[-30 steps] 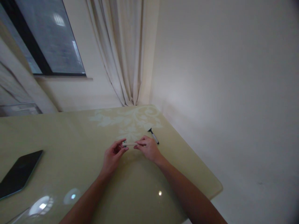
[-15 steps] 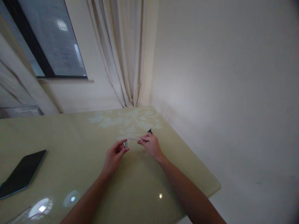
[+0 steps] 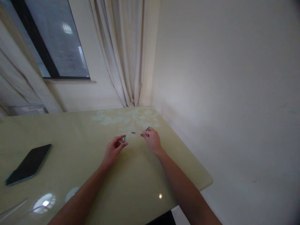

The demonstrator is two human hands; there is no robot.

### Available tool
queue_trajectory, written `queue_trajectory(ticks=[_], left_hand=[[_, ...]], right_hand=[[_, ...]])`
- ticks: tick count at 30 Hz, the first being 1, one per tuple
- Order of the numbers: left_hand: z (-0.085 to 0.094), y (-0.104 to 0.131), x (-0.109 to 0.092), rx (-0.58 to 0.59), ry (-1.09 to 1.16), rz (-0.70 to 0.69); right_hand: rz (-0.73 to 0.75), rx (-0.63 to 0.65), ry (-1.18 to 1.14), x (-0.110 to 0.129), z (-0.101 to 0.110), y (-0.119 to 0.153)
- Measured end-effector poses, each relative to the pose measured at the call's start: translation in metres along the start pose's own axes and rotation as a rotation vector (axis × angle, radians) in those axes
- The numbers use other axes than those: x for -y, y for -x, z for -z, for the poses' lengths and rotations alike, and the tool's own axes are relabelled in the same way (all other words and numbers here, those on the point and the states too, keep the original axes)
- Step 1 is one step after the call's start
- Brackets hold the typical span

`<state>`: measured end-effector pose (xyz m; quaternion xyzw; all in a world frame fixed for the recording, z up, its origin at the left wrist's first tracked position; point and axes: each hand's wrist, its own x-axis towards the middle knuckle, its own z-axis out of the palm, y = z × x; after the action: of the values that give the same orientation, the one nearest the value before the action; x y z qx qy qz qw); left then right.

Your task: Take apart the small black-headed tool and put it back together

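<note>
My left hand (image 3: 114, 150) pinches a small greenish piece (image 3: 125, 139) upright between thumb and fingers, above the pale table. To its right, my right hand (image 3: 152, 139) is closed on a thin pale stick-like item (image 3: 138, 132), whose dark tip points left toward the small piece. A gap separates the tip from that piece. A short black part (image 3: 147, 128) shows just beyond the fingers of my right hand; whether it belongs to the thin item I cannot tell.
A dark flat tablet-like object (image 3: 29, 164) lies on the glossy table (image 3: 131, 187) at the left. A wall (image 3: 222, 93) runs along the right side. Curtains (image 3: 127, 53) and a window (image 3: 58, 37) stand behind the table.
The thin item's tip has moved away from the small piece and now shows dark. Both hands sit slightly higher in the view, and the view has shifted a little.
</note>
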<state>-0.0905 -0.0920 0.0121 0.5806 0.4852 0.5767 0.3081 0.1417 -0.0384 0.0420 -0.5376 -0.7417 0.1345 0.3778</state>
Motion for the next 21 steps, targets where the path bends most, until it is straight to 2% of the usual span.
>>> queue_trajectory(ticks=[4, 7, 11, 14, 17, 21], left_hand=[[-0.012, -0.009, -0.011, 0.021, -0.03, 0.006], [-0.039, -0.02, -0.02, 0.093, -0.154, 0.023], [-0.085, -0.042, -0.023, 0.179, -0.293, 0.058], [-0.109, -0.057, -0.017, 0.183, -0.384, 0.108], [-0.118, -0.066, -0.007, 0.159, -0.506, 0.181], [-0.12, -0.067, 0.004, 0.125, -0.634, 0.231]], right_hand=[[-0.128, -0.147, 0.057, -0.024, 0.027, -0.013], [-0.215, -0.205, 0.076, -0.038, 0.039, -0.017], [-0.269, -0.215, 0.068, -0.048, 0.038, -0.016], [-0.279, -0.175, 0.07, -0.054, 0.03, -0.015], [-0.288, -0.181, 0.097, -0.06, 0.023, -0.017], [-0.301, -0.198, 0.144, -0.068, 0.02, -0.017]])
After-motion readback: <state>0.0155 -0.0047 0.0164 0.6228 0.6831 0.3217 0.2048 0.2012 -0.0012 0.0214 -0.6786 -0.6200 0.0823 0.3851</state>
